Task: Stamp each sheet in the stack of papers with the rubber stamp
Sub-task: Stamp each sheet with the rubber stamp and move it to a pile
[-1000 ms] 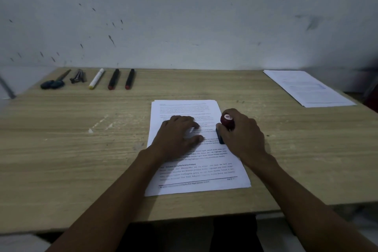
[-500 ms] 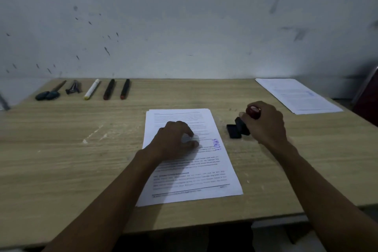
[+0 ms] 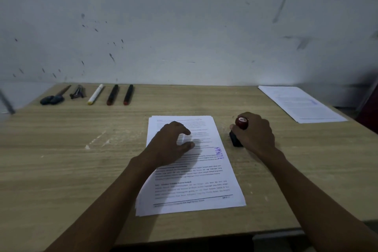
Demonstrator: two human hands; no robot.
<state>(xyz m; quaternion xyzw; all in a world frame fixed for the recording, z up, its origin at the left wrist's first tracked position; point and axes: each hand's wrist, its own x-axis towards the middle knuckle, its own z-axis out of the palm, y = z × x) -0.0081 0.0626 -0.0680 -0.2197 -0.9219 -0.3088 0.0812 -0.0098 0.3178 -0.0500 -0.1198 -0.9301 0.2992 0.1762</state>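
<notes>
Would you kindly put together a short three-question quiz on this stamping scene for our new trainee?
1. True or false: the top sheet of the stack of papers already bears a stamp mark.
2. The right hand grips the rubber stamp. Where is the stamp's dark base? A) on the stack B) on the table to the right of the stack C) on the separate sheets at the far right
3. Fill in: the left hand rests on the ____.

Key: 1. True, a purple mark sits near the sheet's right edge. 2. B. 3. stack of papers.
</notes>
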